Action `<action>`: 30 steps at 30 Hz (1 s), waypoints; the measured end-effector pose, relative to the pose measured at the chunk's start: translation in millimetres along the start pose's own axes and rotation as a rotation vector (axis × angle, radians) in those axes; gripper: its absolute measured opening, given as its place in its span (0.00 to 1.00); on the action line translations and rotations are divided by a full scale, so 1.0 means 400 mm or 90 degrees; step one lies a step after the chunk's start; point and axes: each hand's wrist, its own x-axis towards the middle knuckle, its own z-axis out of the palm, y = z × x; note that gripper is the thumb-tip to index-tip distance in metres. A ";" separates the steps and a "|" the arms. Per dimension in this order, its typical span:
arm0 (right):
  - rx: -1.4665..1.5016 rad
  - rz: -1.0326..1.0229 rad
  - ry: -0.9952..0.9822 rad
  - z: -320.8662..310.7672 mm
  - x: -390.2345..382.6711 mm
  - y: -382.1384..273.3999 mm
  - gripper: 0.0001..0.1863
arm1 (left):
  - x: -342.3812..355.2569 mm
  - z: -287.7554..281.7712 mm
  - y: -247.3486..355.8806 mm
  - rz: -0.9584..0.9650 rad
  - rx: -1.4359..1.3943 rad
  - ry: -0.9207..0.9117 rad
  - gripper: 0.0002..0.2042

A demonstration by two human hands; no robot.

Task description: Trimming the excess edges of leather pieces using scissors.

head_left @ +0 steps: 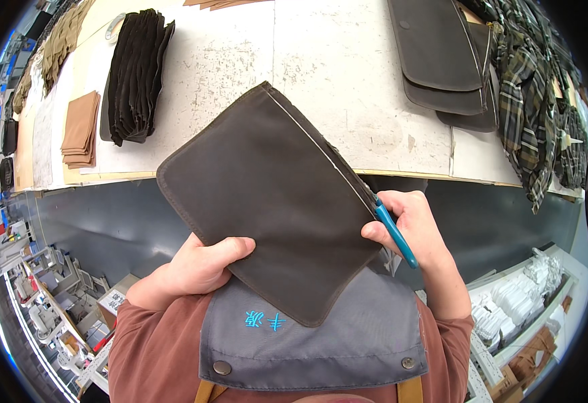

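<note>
A dark brown, leather-like flat piece (267,208) with rounded corners and a stitched border is tilted in front of me, over the table's near edge. A pale line runs along its upper right side, with loose layers beside it. My left hand (215,260) pinches its lower left edge, thumb on top and fingers underneath. At the right edge, my right hand (405,225) is closed around a slim teal-handled tool (396,235). That tool's tip meets the piece's edge, and its working end is mostly hidden.
On the white table (220,54) stand a stack of dark folded pieces (136,77) and a pile of tan pieces (80,127). Finished-looking dark flaps (438,54) lie at far right, beside plaid cloth (526,101). White bundles (509,302) sit in a bin at lower right.
</note>
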 end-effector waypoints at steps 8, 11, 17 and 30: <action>0.046 -0.010 0.002 0.003 0.001 0.005 0.34 | 0.004 -0.009 -0.006 -0.001 0.010 -0.002 0.22; 0.008 0.001 -0.014 -0.012 -0.003 0.008 0.35 | 0.002 -0.006 -0.005 -0.004 0.003 0.003 0.22; -0.109 0.013 -0.076 -0.019 0.013 -0.009 0.37 | 0.003 0.001 0.001 -0.007 0.006 -0.021 0.23; -0.048 0.035 -0.058 -0.015 0.035 -0.025 0.35 | 0.010 -0.008 0.005 -0.019 0.032 -0.034 0.22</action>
